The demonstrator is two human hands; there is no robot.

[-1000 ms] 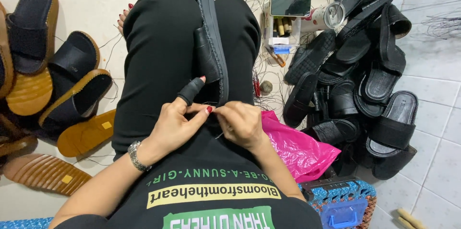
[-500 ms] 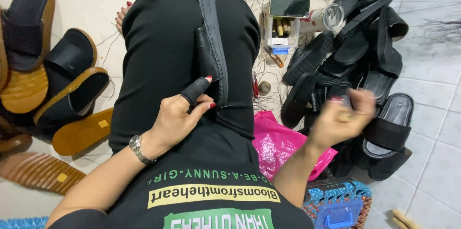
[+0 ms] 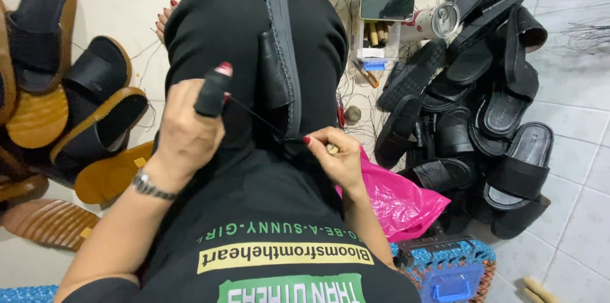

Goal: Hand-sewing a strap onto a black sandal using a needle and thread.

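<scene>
From the head camera, a black sandal [image 3: 278, 55] lies lengthwise along the person's lap, sole edge up, between black-trousered thighs. The left hand [image 3: 187, 131] is raised beside the sandal's strap, its grip closed around a dark thread [image 3: 254, 114] that runs taut down to the sole's stitched edge; a black finger guard [image 3: 211, 94] covers the forefinger (a red nail shows at its tip). The right hand [image 3: 335, 158] rests against the near end of the sandal where the thread enters, fingers pinched together on something small there; what it is, I cannot tell.

A pink plastic bag [image 3: 406, 198] lies on the floor just beside the right wrist. A heap of black sandals [image 3: 489, 119] covers the floor's right side, and tan-soled sandals [image 3: 70, 112] line its left edge. Near the far edge sits a small open box [image 3: 378, 46] with a phone [image 3: 387, 3] laid on it and a metal cup [image 3: 438, 20] on its side just beside.
</scene>
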